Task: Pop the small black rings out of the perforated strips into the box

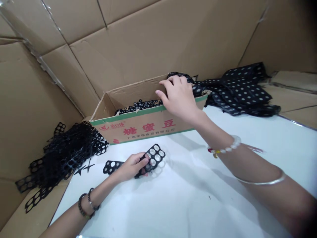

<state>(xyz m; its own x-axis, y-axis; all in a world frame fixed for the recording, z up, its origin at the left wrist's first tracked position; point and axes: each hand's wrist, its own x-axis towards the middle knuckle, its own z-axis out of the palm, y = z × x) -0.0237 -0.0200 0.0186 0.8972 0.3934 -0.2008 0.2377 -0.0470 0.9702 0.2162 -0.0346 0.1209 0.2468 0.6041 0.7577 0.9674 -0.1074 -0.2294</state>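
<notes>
My left hand (135, 165) is closed on a flat black strip with round holes (156, 155), held just above the white tabletop. Another black holed piece (111, 167) shows on the other side of that hand; whether it is part of the same strip, I cannot tell. Over the front edge of an open cardboard box (148, 129) is my right hand (178, 96), thumb apart and fingers curved, with nothing visible in it. Many small black ring-like pieces (141, 106) lie inside the box. Dark dotted material (198, 90) sits behind my right hand, partly hidden by it.
A heap of black holed strips (66, 158) lies to the left, with small star-shaped scraps (85, 168) beside it. Black dotted sheets (237, 92) are piled at the right. Tall cardboard walls (160, 39) enclose the white table (188, 201).
</notes>
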